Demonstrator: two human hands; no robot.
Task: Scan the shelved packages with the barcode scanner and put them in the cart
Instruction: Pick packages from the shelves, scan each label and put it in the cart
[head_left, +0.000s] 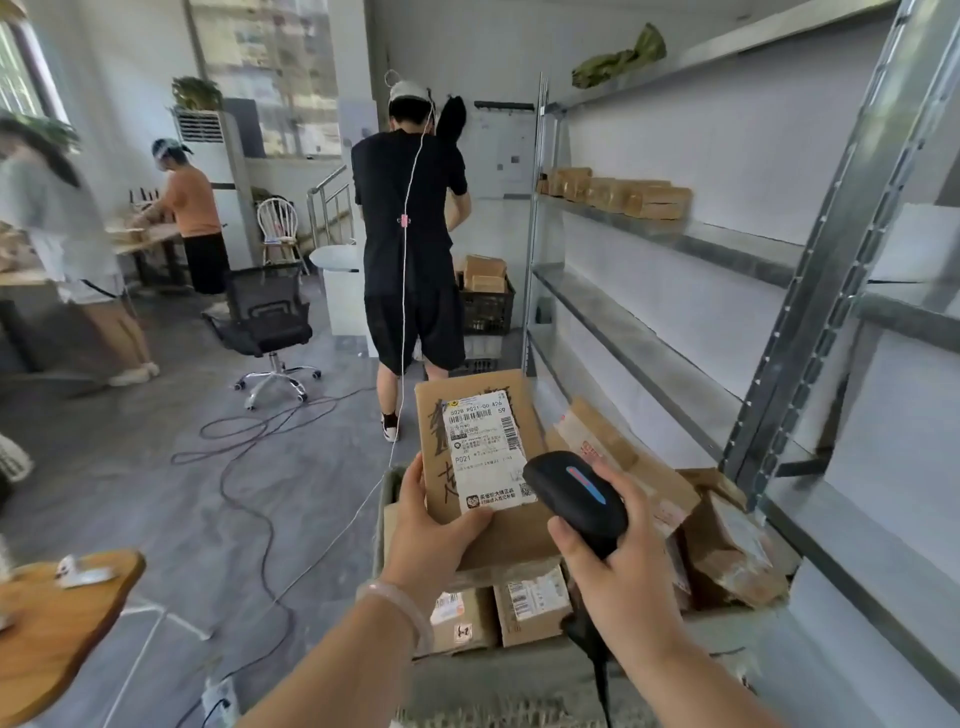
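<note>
- The shelf rack on my right is the biggest thing here, metal and mostly bare, with a row of brown packages left on an upper shelf, well apart from me.
- The cart sits right below my hands, already piled with cardboard parcels, some dented and lying tilted against each other.
- The package I am working on is a flat cardboard box, held tilted up over the cart with its white shipping label facing me. I judge it light, since 1 hand carries it by the near edge. The board looks stiff enough to hold by an edge, a little creased, not slippery, and I see no sign of it being fragile.
- Best hold, I reckon, is where I have it: the lower left corner, thumb kept off the barcodes so nothing blocks the read.
- My left hand grips that corner, thumb lying on top at the label's lower edge, fingers hidden beneath, wrist bent back, forearm reaching up from below.
- My right hand is clenched around the handle of the barcode scanner, its black head raised and aimed forward at the label, just beside the box's right edge. Its cable hangs down under my wrist.
- The scan looks in hand; lowering the box into the cart comes after.
</note>
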